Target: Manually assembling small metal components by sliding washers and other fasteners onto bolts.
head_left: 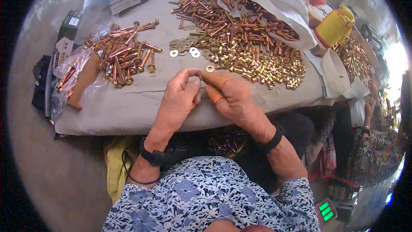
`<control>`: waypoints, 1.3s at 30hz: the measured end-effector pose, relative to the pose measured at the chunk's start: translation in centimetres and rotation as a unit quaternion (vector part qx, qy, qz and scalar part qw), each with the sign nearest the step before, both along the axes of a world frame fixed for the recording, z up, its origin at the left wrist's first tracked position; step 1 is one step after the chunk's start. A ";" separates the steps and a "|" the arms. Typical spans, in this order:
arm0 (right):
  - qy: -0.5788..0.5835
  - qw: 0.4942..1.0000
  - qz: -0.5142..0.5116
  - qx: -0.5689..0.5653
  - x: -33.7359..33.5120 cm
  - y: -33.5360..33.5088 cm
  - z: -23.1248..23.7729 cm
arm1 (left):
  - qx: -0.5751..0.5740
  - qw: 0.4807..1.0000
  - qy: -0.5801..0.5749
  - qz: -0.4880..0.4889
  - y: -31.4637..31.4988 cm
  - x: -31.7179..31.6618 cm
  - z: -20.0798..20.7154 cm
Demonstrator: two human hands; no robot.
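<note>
Although some looks done, plenty appears left

Nearer the person than the washer pile [184, 44], the left hand [178, 97] and right hand [236, 96] meet, fingertips pinching a thin piece [200, 76] too small to identify. Left of that pile, the bolt heap [123, 56] looks assembled, so probably finished; right of it lie loose sleeves [262, 65], and beyond and right, loose bolts [249, 30], seemingly yet to be fitted together.

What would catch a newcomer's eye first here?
Probably the big heap of shiny golden and coppery metal parts on the table, middle to right. Just in front, the left hand meets the right hand, which wears orange finger covers. A yellow container stands out, upper right.
</note>
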State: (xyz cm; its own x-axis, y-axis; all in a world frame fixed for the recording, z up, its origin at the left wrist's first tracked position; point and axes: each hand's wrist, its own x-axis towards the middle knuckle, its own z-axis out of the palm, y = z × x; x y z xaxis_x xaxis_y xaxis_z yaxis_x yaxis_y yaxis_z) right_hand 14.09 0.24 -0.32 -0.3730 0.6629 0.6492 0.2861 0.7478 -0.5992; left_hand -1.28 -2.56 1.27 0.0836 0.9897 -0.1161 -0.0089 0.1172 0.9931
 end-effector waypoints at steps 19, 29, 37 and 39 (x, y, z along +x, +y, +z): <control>0.044 0.956 -0.289 -0.040 4.6 3.6 0.9 | -0.002 1.000 -0.014 0.009 0.2 0.1 -0.1; -0.342 0.824 -0.449 0.048 7.1 7.8 -1.0 | -0.030 0.990 -0.133 -0.043 0.3 -1.7 -0.7; -0.301 0.830 -0.460 0.097 7.6 8.4 -2.2 | -0.013 0.994 -0.106 0.030 -0.5 -0.1 0.2; -0.262 0.860 -0.439 0.012 7.5 8.2 -1.3 | -0.016 0.996 -0.090 0.016 -0.5 -0.2 0.3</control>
State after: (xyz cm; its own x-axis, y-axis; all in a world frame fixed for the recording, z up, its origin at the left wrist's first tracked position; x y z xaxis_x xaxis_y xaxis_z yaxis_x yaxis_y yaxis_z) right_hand 21.61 8.45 -1.64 0.0179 0.8266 0.5625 0.9721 0.1173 -0.2033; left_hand -1.50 -3.07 1.62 0.0746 0.9882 -0.1337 -0.1910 0.1457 0.9707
